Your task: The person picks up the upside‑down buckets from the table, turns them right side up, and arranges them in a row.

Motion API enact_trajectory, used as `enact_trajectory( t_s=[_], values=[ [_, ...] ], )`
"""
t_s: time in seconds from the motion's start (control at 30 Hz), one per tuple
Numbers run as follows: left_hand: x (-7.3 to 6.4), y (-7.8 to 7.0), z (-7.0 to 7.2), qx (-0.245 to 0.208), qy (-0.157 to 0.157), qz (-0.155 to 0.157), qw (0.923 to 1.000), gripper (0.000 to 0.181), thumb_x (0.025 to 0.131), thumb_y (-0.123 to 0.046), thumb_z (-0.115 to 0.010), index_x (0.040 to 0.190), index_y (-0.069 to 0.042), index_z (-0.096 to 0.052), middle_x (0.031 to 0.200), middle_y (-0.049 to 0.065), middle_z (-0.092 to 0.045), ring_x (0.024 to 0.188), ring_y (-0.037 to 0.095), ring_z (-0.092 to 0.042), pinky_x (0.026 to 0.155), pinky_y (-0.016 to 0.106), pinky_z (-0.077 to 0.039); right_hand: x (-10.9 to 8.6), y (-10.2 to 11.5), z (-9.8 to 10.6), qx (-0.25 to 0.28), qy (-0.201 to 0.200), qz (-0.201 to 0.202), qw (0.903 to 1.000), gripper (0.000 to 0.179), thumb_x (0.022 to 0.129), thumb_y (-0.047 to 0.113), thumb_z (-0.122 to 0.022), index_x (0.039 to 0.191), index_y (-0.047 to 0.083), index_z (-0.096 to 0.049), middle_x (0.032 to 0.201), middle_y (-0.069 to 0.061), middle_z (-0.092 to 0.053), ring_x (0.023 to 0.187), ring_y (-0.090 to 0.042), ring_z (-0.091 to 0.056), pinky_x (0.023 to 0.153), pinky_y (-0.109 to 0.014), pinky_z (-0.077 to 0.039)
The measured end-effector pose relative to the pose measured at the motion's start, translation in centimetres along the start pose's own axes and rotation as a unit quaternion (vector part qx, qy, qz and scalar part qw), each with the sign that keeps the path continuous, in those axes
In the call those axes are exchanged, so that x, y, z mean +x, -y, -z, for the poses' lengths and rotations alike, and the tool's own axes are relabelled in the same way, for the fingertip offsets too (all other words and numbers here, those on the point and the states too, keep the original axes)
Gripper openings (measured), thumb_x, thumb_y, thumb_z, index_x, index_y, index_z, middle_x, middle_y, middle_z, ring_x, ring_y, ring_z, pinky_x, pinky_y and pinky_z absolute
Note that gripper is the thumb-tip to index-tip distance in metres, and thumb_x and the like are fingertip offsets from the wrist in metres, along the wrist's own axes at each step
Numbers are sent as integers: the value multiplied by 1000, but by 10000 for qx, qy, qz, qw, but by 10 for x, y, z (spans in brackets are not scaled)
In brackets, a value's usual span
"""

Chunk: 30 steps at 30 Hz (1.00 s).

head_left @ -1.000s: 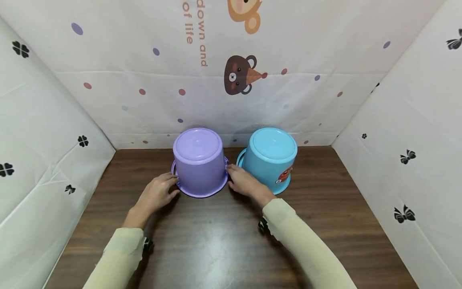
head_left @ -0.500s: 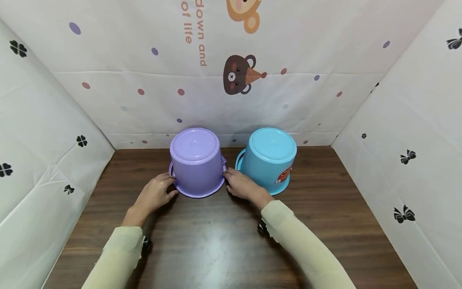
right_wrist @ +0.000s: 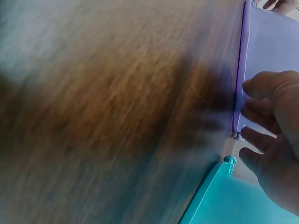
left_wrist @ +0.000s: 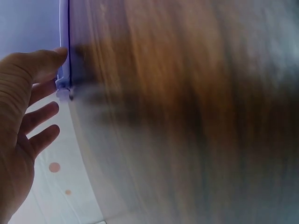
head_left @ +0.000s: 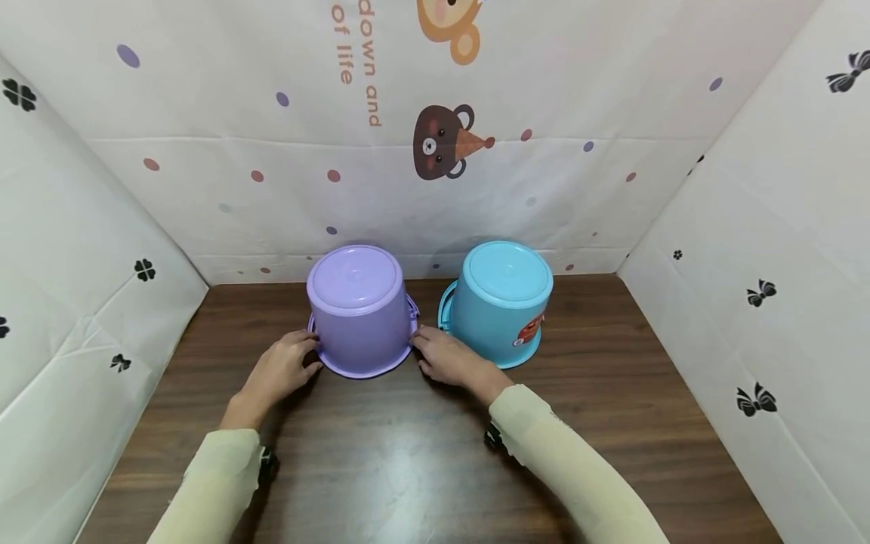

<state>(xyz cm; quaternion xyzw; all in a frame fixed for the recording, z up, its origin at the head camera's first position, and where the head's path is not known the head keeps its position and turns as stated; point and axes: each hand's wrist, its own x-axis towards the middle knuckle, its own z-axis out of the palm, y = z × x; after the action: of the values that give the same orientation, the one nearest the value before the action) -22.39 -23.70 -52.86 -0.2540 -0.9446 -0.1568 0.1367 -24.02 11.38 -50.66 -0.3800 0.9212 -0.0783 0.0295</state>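
Observation:
An upside-down purple bucket (head_left: 363, 332) stands on the wooden table near the back wall, its rim down. My left hand (head_left: 282, 366) holds the rim at its left side; in the left wrist view the thumb lies on the rim, with the other fingers spread behind it. On the opposite side my right hand (head_left: 448, 355) holds the rim, thumb and forefinger at its edge in the right wrist view. Right of that hand a light-blue bucket (head_left: 492, 325), also upside down, shows a red sticker and a handle at its left. A gap separates the two buckets.
A white printed cloth wall (head_left: 381, 204) rises close behind both buckets. Similar walls close off the left side (head_left: 81, 302) and right side (head_left: 720, 249). Dark wooden table (head_left: 381, 468) stretches between my forearms.
The purple bucket has shifted left with both hands at its rim, widening the gap to the light-blue bucket. The head view has also turned slightly.

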Motion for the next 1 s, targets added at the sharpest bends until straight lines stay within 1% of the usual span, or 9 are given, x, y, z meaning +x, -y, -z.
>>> enact_trajectory(
  t_s=[0.13, 0.23, 0.37, 0.43, 0.6, 0.73, 0.9, 1.0],
  values=[
    [-1, 3, 1, -53, -40, 9, 10000, 31, 75, -5, -88, 102, 5, -76, 119, 23, -71, 113, 41, -67, 94, 55, -56, 0, -4, -1, 273, -134, 173, 9994, 36, 100, 13, -66, 133, 2, -63, 137, -11, -61, 133, -26, -57, 115, -37, -46],
    [-1, 4, 0, -93, 19, 45, 9999, 29, 77, -4, -87, 103, 4, -76, 121, 22, -71, 114, 41, -67, 96, 55, -56, 2, -8, -3, 355, -322, 151, 9987, 35, 99, 9, -65, 133, 1, -63, 137, -13, -61, 131, -27, -58, 113, -38, -47],
    [0, 5, 0, -122, 96, 105, 9998, 27, 79, -4, -85, 104, 2, -77, 123, 22, -70, 117, 41, -66, 97, 55, -55, 7, -13, -4, -5, -549, 112, 9984, 40, 98, 6, -66, 137, -4, -60, 142, -19, -58, 134, -33, -56, 115, -42, -46],
    [0, 6, 0, -107, 107, 100, 9998, 26, 79, -4, -85, 104, 2, -77, 124, 22, -70, 117, 42, -66, 97, 56, -55, 10, -13, -5, -272, -565, 144, 9979, 41, 98, 6, -65, 137, -6, -60, 143, -21, -58, 136, -36, -55, 117, -43, -44],
    [0, 8, -1, -52, 30, -8, 10000, 23, 79, -1, -83, 101, 1, -77, 123, 23, -70, 115, 42, -66, 95, 56, -56, 18, -12, -4, -764, -368, 111, 9963, 36, 101, 8, -60, 135, -5, -63, 144, -19, -59, 140, -37, -52, 120, -44, -40],
    [1, 11, -3, -104, -8, -58, 9999, 19, 80, 2, -82, 98, 1, -76, 121, 24, -70, 113, 43, -67, 95, 56, -56, 21, -12, -4, -826, -232, 28, 9963, 34, 102, 9, -60, 134, -2, -64, 144, -17, -60, 142, -36, -50, 121, -45, -39],
    [1, 15, -6, -326, -18, 5, 9995, 18, 80, 5, -80, 97, 2, -74, 122, 25, -70, 113, 44, -68, 97, 56, -55, 23, -15, -4, -763, -477, 140, 9958, 27, 101, 6, -61, 127, 2, -68, 138, -16, -64, 140, -35, -53, 116, -48, -44],
    [0, 17, -7, -399, -177, -86, 9990, 20, 78, 9, -80, 96, 3, -73, 120, 26, -70, 112, 45, -68, 96, 57, -55, 24, -16, -4, -773, -518, 231, 9954, 24, 102, 6, -60, 124, 4, -69, 136, -15, -63, 139, -33, -54, 113, -53, -47]
  ],
)
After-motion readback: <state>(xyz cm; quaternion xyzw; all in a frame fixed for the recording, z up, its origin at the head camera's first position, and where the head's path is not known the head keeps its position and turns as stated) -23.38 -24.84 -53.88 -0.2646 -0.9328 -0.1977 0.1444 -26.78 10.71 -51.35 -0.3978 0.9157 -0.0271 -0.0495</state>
